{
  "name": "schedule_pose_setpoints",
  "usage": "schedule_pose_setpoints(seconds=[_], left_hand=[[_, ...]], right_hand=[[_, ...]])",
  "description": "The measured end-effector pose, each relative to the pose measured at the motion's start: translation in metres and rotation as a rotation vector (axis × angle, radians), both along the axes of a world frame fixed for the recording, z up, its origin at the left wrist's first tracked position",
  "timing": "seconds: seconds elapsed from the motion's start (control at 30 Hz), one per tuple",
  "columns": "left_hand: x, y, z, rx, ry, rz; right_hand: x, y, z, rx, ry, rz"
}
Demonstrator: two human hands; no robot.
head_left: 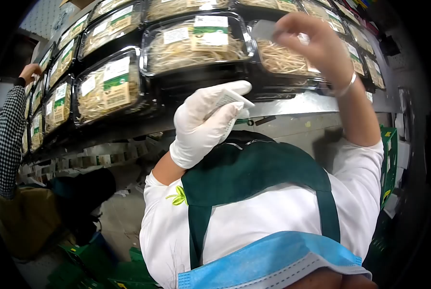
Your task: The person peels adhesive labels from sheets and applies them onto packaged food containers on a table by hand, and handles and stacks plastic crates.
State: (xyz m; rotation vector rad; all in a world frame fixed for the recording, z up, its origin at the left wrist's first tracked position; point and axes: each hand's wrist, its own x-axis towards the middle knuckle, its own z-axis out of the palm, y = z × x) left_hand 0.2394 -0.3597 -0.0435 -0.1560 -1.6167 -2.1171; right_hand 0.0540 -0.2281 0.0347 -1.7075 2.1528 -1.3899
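My left hand (203,123), in a white glove, is closed around a small stack of white printed labels (226,98) with the thumb pressed on top. It is in front of the trays' near edge. My right hand (312,41) is bare and smeared by motion. Its fingers pinch a whitish label (263,30) over a clear-lidded tray of bean sprouts (280,58). To its left, another bean sprout tray (177,50) bears a white label and a green-and-beige label on its lid.
More labelled sprout trays (110,84) stand in rows across the metal table (312,103). At the left, another person's hand (30,72) touches a tray. Green crates (389,159) stand on the right and at the lower left.
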Motion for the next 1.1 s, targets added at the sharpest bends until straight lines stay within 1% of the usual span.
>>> schedule_pose_setpoints(seconds=[0.03, 0.1, 0.13, 0.17, 0.2, 0.23, 0.27, 0.3, 0.33, 0.37, 0.4, 0.43, 0.47, 0.5, 0.57, 0.6, 0.63, 0.7, 0.73, 0.77, 0.83, 0.87, 0.9, 0.93, 0.97, 1.0, 1.03, 1.07, 1.1], left_hand=[[-0.010, 0.008, -0.004, -0.106, -0.002, -0.055], [-0.028, 0.036, -0.006, -0.102, 0.036, -0.056], [-0.036, 0.047, -0.010, -0.163, 0.062, -0.037], [-0.041, 0.052, -0.012, -0.313, 0.091, 0.004], [-0.041, 0.058, -0.011, -0.273, -0.004, -0.056], [-0.041, 0.060, -0.010, -0.230, -0.101, -0.114], [-0.043, 0.066, -0.010, -0.227, -0.111, -0.094], [-0.045, 0.073, -0.010, -0.070, -0.080, -0.067], [-0.048, 0.082, -0.009, 0.086, -0.042, -0.041], [-0.053, 0.098, -0.001, 0.209, -0.020, 0.125], [-0.053, 0.097, -0.002, 0.175, -0.012, 0.130], [-0.053, 0.097, -0.003, 0.140, -0.005, 0.135], [-0.053, 0.098, 0.001, 0.124, -0.066, 0.185], [-0.052, 0.100, 0.001, 0.148, -0.056, 0.240], [-0.043, 0.085, -0.011, 0.226, 0.034, 0.132], [-0.046, 0.089, -0.016, 0.298, 0.096, 0.177], [-0.051, 0.090, -0.012, 0.297, 0.100, 0.182], [-0.057, 0.086, -0.001, -0.086, 0.022, 0.363], [-0.056, 0.081, -0.007, -0.013, 0.019, 0.276], [-0.055, 0.076, -0.010, -0.005, 0.036, 0.250], [-0.049, 0.066, -0.007, -0.139, 0.016, 0.293], [-0.044, 0.061, -0.002, -0.225, -0.038, 0.302], [-0.038, 0.049, -0.007, -0.442, -0.066, 0.332], [-0.036, 0.041, -0.005, -0.519, -0.014, 0.316], [-0.035, 0.035, -0.004, -0.595, 0.038, 0.300], [-0.034, 0.034, -0.005, -0.590, 0.036, 0.301], [-0.033, 0.036, -0.007, -0.270, 0.014, 0.189], [-0.032, 0.037, -0.006, 0.049, -0.006, 0.077], [-0.031, 0.036, 0.002, 0.140, -0.045, 0.052]], right_hand=[[-0.033, 0.015, 0.000, 0.136, 0.014, -0.056], [-0.064, 0.029, -0.009, 0.315, 0.216, -0.206], [-0.059, 0.025, -0.013, 0.403, 0.301, -0.252], [-0.053, 0.018, -0.019, 0.494, 0.387, -0.293], [-0.061, 0.019, -0.039, 0.359, 0.707, -0.314], [-0.066, 0.016, -0.040, 0.334, 0.922, -0.294], [-0.071, 0.019, -0.035, 0.416, 0.912, -0.344], [-0.079, 0.024, -0.026, 0.500, 0.900, -0.397], [-0.093, 0.027, -0.021, 0.650, 0.780, -0.483], [-0.100, 0.035, -0.019, 0.502, 0.756, -0.369], [-0.102, 0.040, -0.023, 0.438, 0.373, -0.221], [-0.080, 0.044, -0.019, 0.369, -0.009, -0.069], [-0.058, 0.047, -0.023, 0.184, 0.030, 0.147], [-0.036, 0.049, -0.028, -0.009, 0.068, 0.356], [0.001, 0.052, -0.024, -0.016, 0.032, 0.471], [0.003, 0.055, -0.021, 0.034, 0.017, 0.477], [-0.005, 0.049, -0.017, 0.004, 0.116, 0.457], [-0.048, 0.018, -0.009, -0.036, 0.307, 0.298], [-0.081, -0.002, -0.002, 0.120, 0.261, 0.141], [-0.115, -0.025, 0.005, 0.272, 0.210, -0.019], [-0.156, -0.067, 0.009, 0.259, 0.405, -0.263], [-0.164, -0.081, 0.003, 0.329, 0.515, -0.361], [-0.170, -0.092, -0.005, 0.401, 0.625, -0.458], [-0.166, -0.097, -0.007, 0.537, 0.632, -0.479], [-0.162, -0.097, -0.012, 0.523, 0.838, -0.534], [-0.162, -0.094, -0.012, 0.490, 0.819, -0.559], [-0.161, -0.088, -0.008, 0.459, 0.801, -0.584], [-0.163, -0.082, 0.002, 0.663, 0.727, -0.650], [-0.186, -0.080, -0.008, 0.713, 0.644, -0.678]])
